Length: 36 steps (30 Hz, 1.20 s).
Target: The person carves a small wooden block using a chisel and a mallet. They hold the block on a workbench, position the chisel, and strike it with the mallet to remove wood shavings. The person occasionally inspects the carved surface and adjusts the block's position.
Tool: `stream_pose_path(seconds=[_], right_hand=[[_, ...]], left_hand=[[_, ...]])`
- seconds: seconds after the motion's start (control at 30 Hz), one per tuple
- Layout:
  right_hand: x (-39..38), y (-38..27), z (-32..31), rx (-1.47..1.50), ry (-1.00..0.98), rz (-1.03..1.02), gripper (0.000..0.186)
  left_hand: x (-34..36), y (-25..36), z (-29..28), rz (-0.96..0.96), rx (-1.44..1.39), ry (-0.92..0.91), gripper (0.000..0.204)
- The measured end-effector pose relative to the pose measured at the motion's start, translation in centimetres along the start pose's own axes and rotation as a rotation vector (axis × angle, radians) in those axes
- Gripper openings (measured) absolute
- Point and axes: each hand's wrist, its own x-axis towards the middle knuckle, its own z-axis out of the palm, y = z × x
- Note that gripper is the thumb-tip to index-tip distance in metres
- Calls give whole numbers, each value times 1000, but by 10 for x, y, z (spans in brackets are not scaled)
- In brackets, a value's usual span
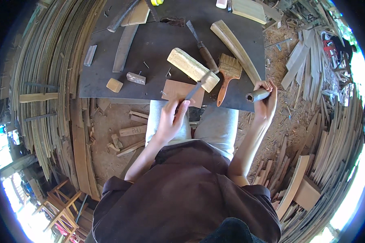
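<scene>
My left hand (174, 117) is closed around a narrow grey metal tool that looks like a chisel (195, 90). Its tip meets the right end of a pale wooden block (188, 65), which lies slanted on the dark table. Closed fingers of my right hand (267, 99) grip a short, thick wooden cylinder (256, 95) with a dark, rough end, by the table's near right corner. Between my hands lies a wide paintbrush (229, 73) with an orange-brown handle. A thin brown board (194, 96) sits partly under the block. Behind the block rests a wooden-handled chisel (205, 52).
On the dark table (150, 44) are a long wooden bar (235, 48), a flat strip (125, 48), small wood pieces (136, 78), several nails and a saw (153, 11). Stacked planks (52, 81) line the left; more boards and shavings cover the right floor.
</scene>
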Motion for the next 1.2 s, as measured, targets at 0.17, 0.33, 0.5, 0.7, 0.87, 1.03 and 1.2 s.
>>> stream_pose_path(seconds=[0.17, 0.33, 0.5, 0.7, 0.87, 1.03, 1.2], right_hand=[[-13, 20, 4, -156, -72, -97, 27], [-24, 31, 14, -439, -157, -275, 27], [-35, 44, 24, -592, -179, -378, 26], [-45, 59, 33, -763, -221, -423, 24], [-55, 71, 40, -847, -332, -402, 17], [-61, 79, 49, -829, -439, -401, 14], [-63, 80, 57, -786, -585, -312, 10]], left_hand=[[-10, 17, 2, 76, -95, -182, 19], [-15, 21, -2, 126, 5, -220, 19], [-15, 20, -5, 138, 16, -220, 18], [-15, 19, -4, 146, 2, -235, 18], [-18, 28, -3, 59, -52, -303, 19], [-21, 37, -2, 5, -100, -320, 25], [-27, 43, 2, -61, -173, -327, 32]])
